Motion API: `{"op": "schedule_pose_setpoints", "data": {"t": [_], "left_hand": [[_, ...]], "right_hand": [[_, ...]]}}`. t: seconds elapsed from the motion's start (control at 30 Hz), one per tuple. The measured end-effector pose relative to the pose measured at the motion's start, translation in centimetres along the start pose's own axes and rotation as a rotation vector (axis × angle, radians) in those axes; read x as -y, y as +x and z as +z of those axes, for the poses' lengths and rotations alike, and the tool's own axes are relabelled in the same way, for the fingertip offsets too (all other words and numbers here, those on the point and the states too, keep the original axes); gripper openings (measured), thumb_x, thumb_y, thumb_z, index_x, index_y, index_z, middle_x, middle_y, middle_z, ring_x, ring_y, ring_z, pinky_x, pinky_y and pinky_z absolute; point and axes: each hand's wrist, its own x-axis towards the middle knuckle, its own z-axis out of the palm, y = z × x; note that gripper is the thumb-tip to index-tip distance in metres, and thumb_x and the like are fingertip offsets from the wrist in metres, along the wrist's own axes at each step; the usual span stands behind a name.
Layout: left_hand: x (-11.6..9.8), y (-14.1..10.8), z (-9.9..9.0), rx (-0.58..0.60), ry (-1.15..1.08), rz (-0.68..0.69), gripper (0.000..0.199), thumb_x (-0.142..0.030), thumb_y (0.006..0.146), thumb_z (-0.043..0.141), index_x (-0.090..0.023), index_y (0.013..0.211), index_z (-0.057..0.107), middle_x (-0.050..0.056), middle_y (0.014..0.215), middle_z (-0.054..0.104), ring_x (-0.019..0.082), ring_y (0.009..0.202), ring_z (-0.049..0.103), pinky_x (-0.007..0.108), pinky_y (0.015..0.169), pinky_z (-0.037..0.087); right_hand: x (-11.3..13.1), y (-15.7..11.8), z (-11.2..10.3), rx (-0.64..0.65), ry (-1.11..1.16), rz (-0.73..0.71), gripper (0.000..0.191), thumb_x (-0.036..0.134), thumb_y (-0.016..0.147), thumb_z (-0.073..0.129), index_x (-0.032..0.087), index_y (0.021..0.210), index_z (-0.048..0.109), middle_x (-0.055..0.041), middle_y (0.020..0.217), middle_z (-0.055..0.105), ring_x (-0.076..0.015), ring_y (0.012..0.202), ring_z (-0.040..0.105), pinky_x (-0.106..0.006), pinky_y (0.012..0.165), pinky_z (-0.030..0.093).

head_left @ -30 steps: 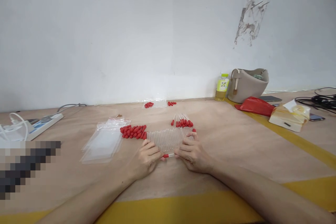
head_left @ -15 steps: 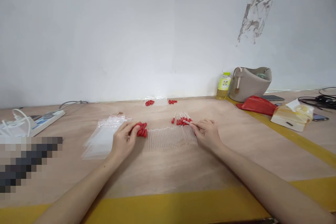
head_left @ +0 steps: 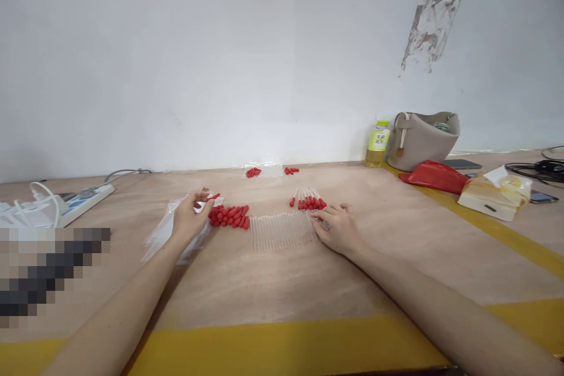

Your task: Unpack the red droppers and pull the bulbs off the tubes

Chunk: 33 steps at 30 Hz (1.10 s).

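Observation:
Between the fingertips of my left hand (head_left: 192, 215) is a red rubber dropper bulb (head_left: 214, 197), held just above a heap of red bulbs (head_left: 229, 216). My right hand (head_left: 337, 228) is at the right end of a row of clear glass tubes (head_left: 282, 231) lying side by side. Its thumb and fingers close on a glass tube there, and the hand hides part of the row's end. Just beyond the right fingers lie tubes fitted with red bulbs (head_left: 311, 202), their pale stems pointing away. Clear plastic bags (head_left: 161, 235) lie under and beside my left hand.
Smaller groups of red bulbs (head_left: 253, 172) lie near the wall with a clear bag (head_left: 271, 170). A power strip (head_left: 90, 204) is at the left. At the right are a drink bottle (head_left: 376, 144), a grey bag (head_left: 423, 141), a red pouch (head_left: 434, 177) and black cables (head_left: 540, 170).
My left hand has moved left and back from the heap's right end, uncovering the bulbs, and holds one up. My right hand has lowered slightly; the tube earlier held crosswise no longer shows.

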Motion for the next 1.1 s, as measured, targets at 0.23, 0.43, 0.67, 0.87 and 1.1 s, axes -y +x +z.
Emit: {"op": "schedule_pose_setpoints", "data": {"t": [0.23, 0.43, 0.67, 0.87, 1.1], "left_hand": [[1.6, 0.1, 1.0, 0.162, 0.069, -0.036, 0.032, -0.048, 0.069, 0.052, -0.021, 0.082, 0.061, 0.000, 0.083, 0.066, 0.016, 0.070, 0.055, 0.025, 0.063, 0.040], [1.5, 0.0, 0.8, 0.170, 0.060, -0.041, 0.036, -0.050, 0.075, 0.044, -0.020, 0.083, 0.062, 0.001, 0.086, 0.065, 0.017, 0.074, 0.057, 0.025, 0.064, 0.041], [2.1, 0.3, 0.7, 0.081, 0.076, 0.017, 0.037, -0.046, 0.079, 0.039, -0.018, 0.084, 0.062, 0.003, 0.085, 0.065, 0.019, 0.079, 0.057, 0.028, 0.069, 0.041], [-1.7, -0.8, 0.1, -0.136, 0.146, 0.324, 0.025, -0.036, 0.080, 0.044, -0.018, 0.082, 0.061, 0.005, 0.088, 0.063, 0.020, 0.088, 0.054, 0.033, 0.084, 0.036], [-11.2, -2.3, 5.2, 0.426, 0.239, 0.515, 0.019, -0.036, 0.075, 0.050, -0.021, 0.072, 0.061, 0.004, 0.089, 0.060, 0.021, 0.093, 0.050, 0.035, 0.085, 0.034]], "right_hand": [[0.4, -0.2, -0.5, 0.034, 0.006, -0.040, 0.022, 0.037, 0.079, 0.050, 0.021, 0.083, 0.065, -0.0040, 0.079, 0.067, -0.0164, 0.078, 0.054, -0.037, 0.085, 0.021], [0.3, -0.3, -0.5, 0.057, 0.001, -0.054, 0.025, 0.042, 0.075, 0.054, 0.022, 0.084, 0.065, -0.0048, 0.083, 0.066, -0.0176, 0.078, 0.054, -0.038, 0.085, 0.022], [0.2, -0.5, -0.5, 0.089, 0.006, -0.067, 0.031, 0.049, 0.071, 0.056, 0.022, 0.082, 0.065, -0.0049, 0.084, 0.064, -0.0179, 0.079, 0.054, -0.039, 0.084, 0.023], [0.0, -0.1, -0.9, 0.003, 0.033, 0.044, 0.025, 0.041, 0.080, 0.049, 0.023, 0.080, 0.066, -0.0034, 0.082, 0.064, -0.0168, 0.081, 0.054, -0.037, 0.083, 0.023], [-2.6, 0.3, -1.4, -0.063, 0.101, 0.325, 0.031, 0.042, 0.082, 0.043, 0.023, 0.073, 0.066, -0.0018, 0.076, 0.062, -0.0161, 0.077, 0.055, -0.030, 0.072, 0.030]]}}
